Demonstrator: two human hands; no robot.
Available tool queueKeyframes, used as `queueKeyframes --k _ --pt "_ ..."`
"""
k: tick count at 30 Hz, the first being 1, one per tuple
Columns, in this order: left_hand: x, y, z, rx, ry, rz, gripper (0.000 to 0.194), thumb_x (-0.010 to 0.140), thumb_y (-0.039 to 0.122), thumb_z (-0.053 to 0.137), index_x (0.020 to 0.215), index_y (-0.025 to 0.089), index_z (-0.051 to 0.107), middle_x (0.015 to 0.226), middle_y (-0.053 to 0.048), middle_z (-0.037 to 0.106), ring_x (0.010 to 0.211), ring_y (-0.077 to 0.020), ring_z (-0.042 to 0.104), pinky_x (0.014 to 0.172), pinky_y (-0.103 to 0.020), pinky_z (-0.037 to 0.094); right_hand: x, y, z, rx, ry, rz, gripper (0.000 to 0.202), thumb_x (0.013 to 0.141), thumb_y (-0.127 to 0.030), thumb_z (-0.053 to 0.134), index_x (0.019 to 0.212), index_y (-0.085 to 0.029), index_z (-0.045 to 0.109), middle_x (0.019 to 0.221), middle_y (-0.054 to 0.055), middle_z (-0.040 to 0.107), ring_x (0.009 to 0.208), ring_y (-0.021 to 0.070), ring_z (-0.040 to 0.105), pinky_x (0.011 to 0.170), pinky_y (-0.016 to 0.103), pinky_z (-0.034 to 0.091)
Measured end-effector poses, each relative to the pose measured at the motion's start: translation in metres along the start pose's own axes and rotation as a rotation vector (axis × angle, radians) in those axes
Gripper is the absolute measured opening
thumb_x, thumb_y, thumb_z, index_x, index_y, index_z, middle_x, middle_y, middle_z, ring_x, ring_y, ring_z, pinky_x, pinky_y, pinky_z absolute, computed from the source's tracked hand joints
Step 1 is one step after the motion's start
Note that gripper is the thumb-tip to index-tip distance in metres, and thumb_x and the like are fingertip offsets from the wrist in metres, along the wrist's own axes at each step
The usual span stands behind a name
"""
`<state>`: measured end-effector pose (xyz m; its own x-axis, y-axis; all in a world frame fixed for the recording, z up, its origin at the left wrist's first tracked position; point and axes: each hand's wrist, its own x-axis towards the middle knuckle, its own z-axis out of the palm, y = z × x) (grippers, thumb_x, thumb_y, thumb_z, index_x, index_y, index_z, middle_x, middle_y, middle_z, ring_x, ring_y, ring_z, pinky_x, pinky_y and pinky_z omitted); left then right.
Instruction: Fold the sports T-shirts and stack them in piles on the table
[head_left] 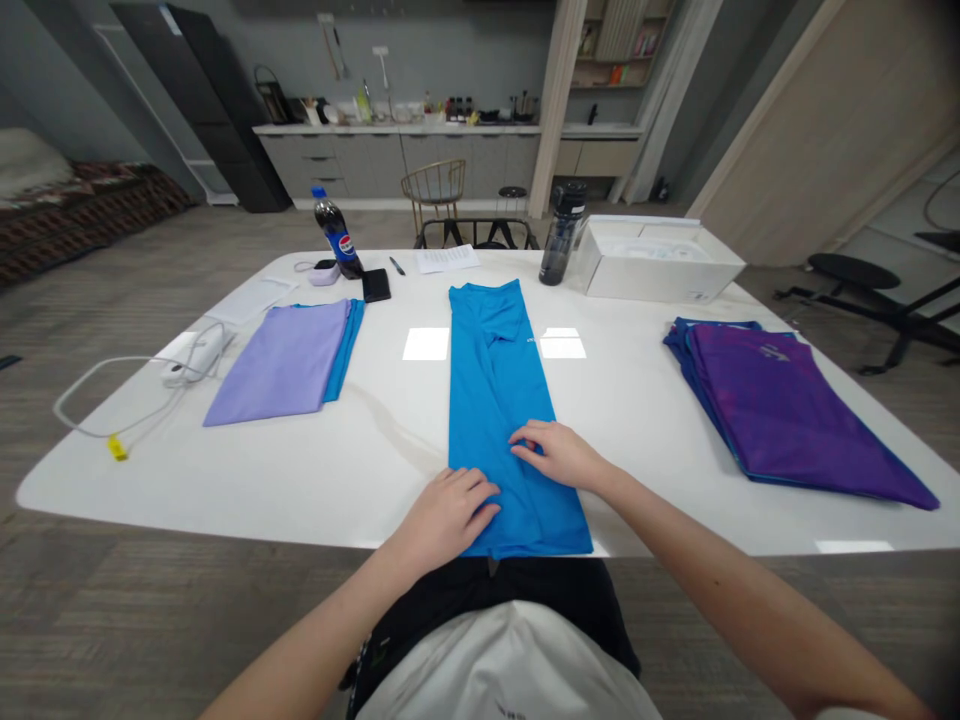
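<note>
A folded, bright-blue fabric garment [495, 400] is laid on the glossy white table [637, 420], reaching its near edge. Left hand [448, 512] and right hand [556, 453] are rested on it, thumbs spread, nothing visibly pinched, presumably to keep it flat.

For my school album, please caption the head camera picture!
Left hand and right hand touch a blue garment between lilac cloth and purple cloth on a table.

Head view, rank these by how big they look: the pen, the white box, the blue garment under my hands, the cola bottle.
1. Blue garment
2. White box
3. Cola bottle
4. Pen
</note>
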<state>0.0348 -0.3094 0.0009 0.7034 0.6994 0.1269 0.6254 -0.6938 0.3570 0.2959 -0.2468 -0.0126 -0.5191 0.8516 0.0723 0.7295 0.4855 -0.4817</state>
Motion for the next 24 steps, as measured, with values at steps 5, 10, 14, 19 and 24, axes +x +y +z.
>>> queueKeyframes --k 5,10,14,19,24 --pt "0.071 -0.035 -0.020 0.013 0.164 -0.060 0.024 0.105 0.031 0.046 0.116 0.025 0.066 0.113 -0.006 0.068 0.107 -0.0221 0.063 0.092 -0.038 0.047 0.053 0.045 -0.017 0.098 0.131 0.188 0.025 0.098 -0.039 0.056 0.101 -0.023 0.076 0.084 0.001 0.072 0.077 0.0184 0.065 0.073 0.028 0.048" --pt "0.176 -0.083 -0.023 0.223 0.209 -0.191 0.025 0.099 0.023 0.050 0.119 0.022 0.066 0.120 -0.009 0.065 0.112 -0.0260 0.060 0.097 -0.041 0.044 0.130 0.104 -0.042 0.047 0.274 0.477 0.025 0.093 -0.034 0.058 0.101 -0.020 0.077 0.087 0.004 0.074 0.080 0.0200 0.067 0.074 0.029 0.048" --pt "0.239 -0.111 -0.010 0.357 0.215 -0.242 0.029 0.096 0.015 0.049 0.122 0.018 0.063 0.125 -0.013 0.063 0.114 -0.0273 0.058 0.100 -0.043 0.041 0.183 0.143 -0.057 0.027 0.329 0.613 0.031 0.093 -0.035 0.059 0.115 -0.020 0.074 0.105 0.008 0.074 0.097 0.0224 0.068 0.086 0.031 0.050" --pt "0.283 -0.135 0.005 0.419 0.231 -0.337 0.030 0.101 0.014 0.039 0.115 0.014 0.064 0.118 -0.015 0.065 0.110 -0.0294 0.059 0.096 -0.046 0.040 0.238 0.176 -0.059 -0.066 0.372 0.697 0.049 0.096 -0.053 0.055 0.137 -0.028 0.063 0.136 0.014 0.061 0.126 0.0354 0.055 0.100 0.052 0.046" --pt "0.296 -0.145 0.009 0.395 0.206 -0.356 0.031 0.102 0.014 0.036 0.110 0.014 0.066 0.112 -0.014 0.067 0.106 -0.0285 0.060 0.089 -0.044 0.042 0.274 0.195 -0.052 -0.143 0.359 0.658 0.040 0.094 -0.050 0.059 0.124 -0.025 0.068 0.132 0.016 0.058 0.126 0.0390 0.049 0.100 0.061 0.044"
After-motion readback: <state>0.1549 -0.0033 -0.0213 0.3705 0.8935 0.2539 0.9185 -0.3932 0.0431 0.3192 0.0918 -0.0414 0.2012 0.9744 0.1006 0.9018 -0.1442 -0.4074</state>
